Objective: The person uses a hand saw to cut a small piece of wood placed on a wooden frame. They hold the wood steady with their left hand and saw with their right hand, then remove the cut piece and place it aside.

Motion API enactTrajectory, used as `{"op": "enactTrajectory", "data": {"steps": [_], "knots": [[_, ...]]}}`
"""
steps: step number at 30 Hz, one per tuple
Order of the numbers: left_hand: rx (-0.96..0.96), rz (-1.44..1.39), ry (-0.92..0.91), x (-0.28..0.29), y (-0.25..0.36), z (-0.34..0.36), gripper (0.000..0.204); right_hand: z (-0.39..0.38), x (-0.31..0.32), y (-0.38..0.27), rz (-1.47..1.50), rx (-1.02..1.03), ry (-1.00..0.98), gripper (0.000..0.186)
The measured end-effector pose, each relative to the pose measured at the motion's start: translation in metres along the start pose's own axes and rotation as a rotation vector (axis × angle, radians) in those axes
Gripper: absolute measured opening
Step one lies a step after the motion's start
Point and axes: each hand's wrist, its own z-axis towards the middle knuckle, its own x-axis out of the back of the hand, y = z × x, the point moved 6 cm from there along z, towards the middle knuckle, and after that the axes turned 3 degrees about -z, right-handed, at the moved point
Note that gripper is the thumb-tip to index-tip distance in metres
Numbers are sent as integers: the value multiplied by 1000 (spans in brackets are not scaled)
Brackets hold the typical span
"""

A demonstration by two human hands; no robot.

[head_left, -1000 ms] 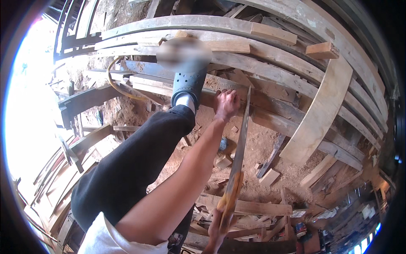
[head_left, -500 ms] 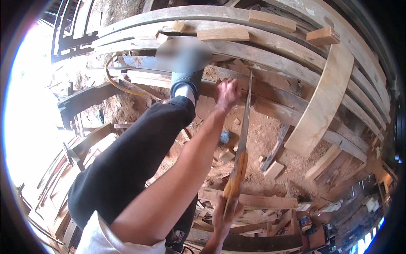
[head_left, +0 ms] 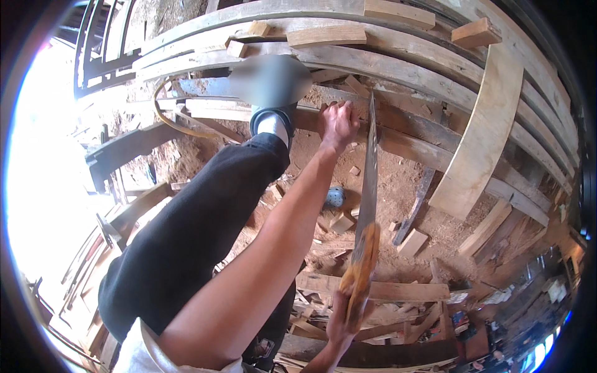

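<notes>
My left hand [head_left: 339,123] presses down on a long curved wooden plank [head_left: 398,127] that runs across the view, fingers gripping its edge. My right hand [head_left: 342,323] is shut on the wooden handle of a handsaw [head_left: 367,211]. The saw blade runs up from the handle and its far end meets the plank just right of my left hand. My leg in black trousers [head_left: 205,224] is raised, and the foot rests on the timber left of that hand.
Several curved planks [head_left: 323,62] are stacked beyond, with small wood blocks [head_left: 476,32] on them. A wide curved board [head_left: 482,133] leans at the right. Offcuts, sawdust and a small blue round object [head_left: 334,196] lie on the dirt floor below. A yellow hose [head_left: 163,118] loops at left.
The saw's handle has moved down and toward me, drawing the blade back along the cut. My left hand stays on the plank.
</notes>
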Motion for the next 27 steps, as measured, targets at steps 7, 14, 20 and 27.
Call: {"op": "enactTrajectory", "data": {"steps": [7,14,20,27], "knots": [[2,-29,-71,-5,-3,1,11,8,-4,12,-96,-69,-84,41],[33,-3,-85,-2,-1,1,10,14,-29,0,-9,-177,-240,48],[54,-21,-88,-4,-3,-2,11,-12,-1,-15,-177,159,-60,36],[64,-12,-115,-8,-7,0,13,28,-31,-30,-179,380,-117,40]]}}
